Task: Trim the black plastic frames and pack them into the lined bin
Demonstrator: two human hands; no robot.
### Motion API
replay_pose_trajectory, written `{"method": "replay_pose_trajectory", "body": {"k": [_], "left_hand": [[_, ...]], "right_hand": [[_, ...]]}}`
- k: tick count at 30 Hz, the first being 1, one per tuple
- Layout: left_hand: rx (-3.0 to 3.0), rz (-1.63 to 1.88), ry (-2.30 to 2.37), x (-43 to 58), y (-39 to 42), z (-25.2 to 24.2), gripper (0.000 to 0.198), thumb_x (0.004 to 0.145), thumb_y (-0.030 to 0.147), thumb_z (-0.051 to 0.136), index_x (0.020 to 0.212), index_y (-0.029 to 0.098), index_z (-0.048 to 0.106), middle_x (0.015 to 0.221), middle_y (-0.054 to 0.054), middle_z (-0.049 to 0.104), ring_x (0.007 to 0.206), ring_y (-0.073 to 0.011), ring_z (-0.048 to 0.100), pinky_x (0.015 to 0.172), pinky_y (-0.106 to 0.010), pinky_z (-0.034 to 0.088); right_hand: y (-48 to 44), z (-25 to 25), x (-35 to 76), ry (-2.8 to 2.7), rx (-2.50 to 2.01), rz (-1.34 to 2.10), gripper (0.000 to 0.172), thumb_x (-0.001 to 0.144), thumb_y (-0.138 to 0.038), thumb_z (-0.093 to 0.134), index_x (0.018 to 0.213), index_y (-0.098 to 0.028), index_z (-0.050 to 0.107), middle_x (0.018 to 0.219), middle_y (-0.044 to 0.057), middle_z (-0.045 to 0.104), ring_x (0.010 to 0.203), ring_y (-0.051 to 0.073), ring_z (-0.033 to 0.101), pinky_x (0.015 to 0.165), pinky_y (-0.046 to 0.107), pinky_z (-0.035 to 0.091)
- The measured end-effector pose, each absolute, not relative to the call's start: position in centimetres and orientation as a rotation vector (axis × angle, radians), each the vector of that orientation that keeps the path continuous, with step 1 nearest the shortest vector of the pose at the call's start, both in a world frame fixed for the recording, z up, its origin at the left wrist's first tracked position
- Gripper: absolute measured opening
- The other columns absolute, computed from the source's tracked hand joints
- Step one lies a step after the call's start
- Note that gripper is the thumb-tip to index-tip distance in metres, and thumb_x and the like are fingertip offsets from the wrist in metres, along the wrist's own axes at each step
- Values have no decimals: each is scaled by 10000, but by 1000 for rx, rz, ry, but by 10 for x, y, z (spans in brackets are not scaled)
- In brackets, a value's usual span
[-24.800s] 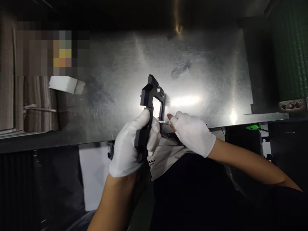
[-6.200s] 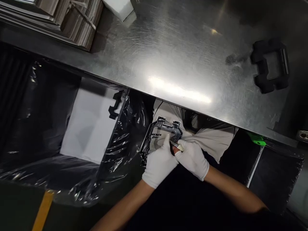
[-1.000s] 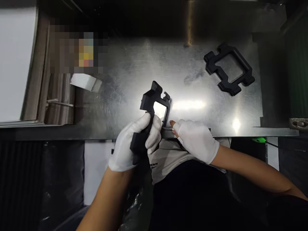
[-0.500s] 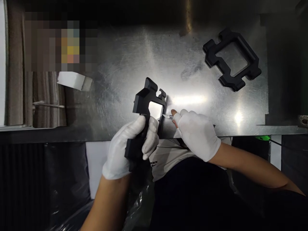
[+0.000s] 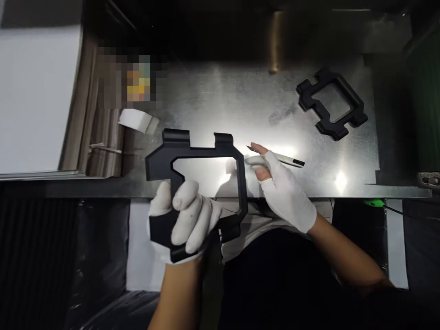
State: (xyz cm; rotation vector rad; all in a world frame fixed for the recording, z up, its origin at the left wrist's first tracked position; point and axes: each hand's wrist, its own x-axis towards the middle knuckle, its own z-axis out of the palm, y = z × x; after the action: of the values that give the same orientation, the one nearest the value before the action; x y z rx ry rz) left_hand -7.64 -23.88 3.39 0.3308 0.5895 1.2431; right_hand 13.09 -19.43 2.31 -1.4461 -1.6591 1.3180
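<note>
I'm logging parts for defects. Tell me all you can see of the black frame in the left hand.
The black frame is a matte, plastic-looking open rectangle with chamfered corners, two raised tabs along its far edge and a thick block at its near left corner. The left hand grips that block, holding the frame face-on above the near edge of the metal table. The right hand, holding a knife, is just clear of it.

Matt black plastic frame [image 5: 206, 156], scratched shiny metal table [image 5: 233, 105], white cloth gloves

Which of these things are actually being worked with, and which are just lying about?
In use: black frame held in left hand; small knife in right hand.
Lying about: second black frame, white block, stacked sheets, all on or beside the steel table.
</note>
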Motion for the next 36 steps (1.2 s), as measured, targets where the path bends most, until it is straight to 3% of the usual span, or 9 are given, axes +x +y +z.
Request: {"method": "replay_pose_trajectory", "body": {"k": [5, 9, 17, 20, 23, 25, 29, 31, 36], "left_hand": [[308, 1388, 424, -77, -264, 7, 450, 1124, 480, 496, 745, 251, 418, 254, 188, 144, 106, -80, 60, 263, -217, 209], [295, 1410, 443, -85, -277, 1, 446, 1126, 508, 478, 765, 255, 410, 265, 182, 165, 132, -85, 46, 293, -236, 228], [293, 1340, 439, -90, -283, 14, 443, 1123, 486, 511, 758, 236, 510, 290, 146, 174, 198, -100, 191, 370, -238, 280], [225, 1294, 575, -89, -284, 19, 414, 1074, 581, 584, 882, 222, 660, 406, 97, 365, 383, -134, 473, 520, -252, 469], [212, 1262, 716, -93, -296, 18, 641, 919, 809, 664, 1120, 206, 744, 662, 2, 592, 727, -243, 685, 751, -389, 594], [321, 1279, 717, -101, -313, 14, 746, 846, 799, 753, 1317, 223, 718, 724, -8, 593, 787, -272, 687, 856, -468, 597], [575, 1366, 755, -123, -355, 13, 808, 880, 558, 823, 1579, 268, 542, 677, 70, 414, 583, -151, 502, 891, -445, 559], [630, 1400, 917, -134, -373, 19, 769, 857, 523, 849, 1532, 290, 564, 725, 70, 389, 593, -135, 454, 851, -404, 533], [689, 1070, 1554, -143, -390, 36, 307, 804, 174, 806, 924, 280, 544, 791, 37, 458, 698, -176, 487, 678, -319, 454]], "right_hand": [[-218, 6, 102, -1044, -932, 2033, 761, 1099, -760, 246, 1433, -209, 651, 735, 11, 608, 824, 238, 668, 864, 419, 603], [-230, -3, 96, -1136, -1087, 1922, 830, 1009, -906, 349, 1318, -216, 692, 909, 54, 696, 921, 223, 676, 875, 368, 591], [-234, 2, 98, -925, -947, 2127, 618, 993, -778, 612, 1191, -199, 695, 825, 9, 653, 705, 154, 600, 699, 294, 549], [-234, 3, 94, -877, -965, 2078, 571, 981, -748, 650, 1148, -203, 692, 742, -24, 595, 634, 137, 529, 627, 267, 508], [-237, -1, 91, -883, -1081, 1922, 564, 998, -738, 619, 1169, -204, 684, 766, -23, 594, 633, 129, 522, 605, 249, 472], [-241, -5, 88, -1017, -1185, 1895, 562, 1027, -730, 557, 1163, -201, 691, 802, -4, 633, 647, 141, 550, 618, 264, 480], [-239, -4, 82, -1581, -1430, 1623, 410, 1050, -593, 550, 1028, -224, 728, 893, 30, 735, 821, 215, 669, 795, 346, 544], [-223, 4, 69, -1767, -1466, 1344, 316, 1061, -491, 539, 1016, -242, 729, 997, 36, 774, 950, 239, 702, 893, 370, 541], [-133, 28, -29, -2278, -1255, 874, 310, 1085, -256, 440, 1234, -243, 712, 1281, 81, 755, 1160, 256, 675, 1028, 382, 506]]}}
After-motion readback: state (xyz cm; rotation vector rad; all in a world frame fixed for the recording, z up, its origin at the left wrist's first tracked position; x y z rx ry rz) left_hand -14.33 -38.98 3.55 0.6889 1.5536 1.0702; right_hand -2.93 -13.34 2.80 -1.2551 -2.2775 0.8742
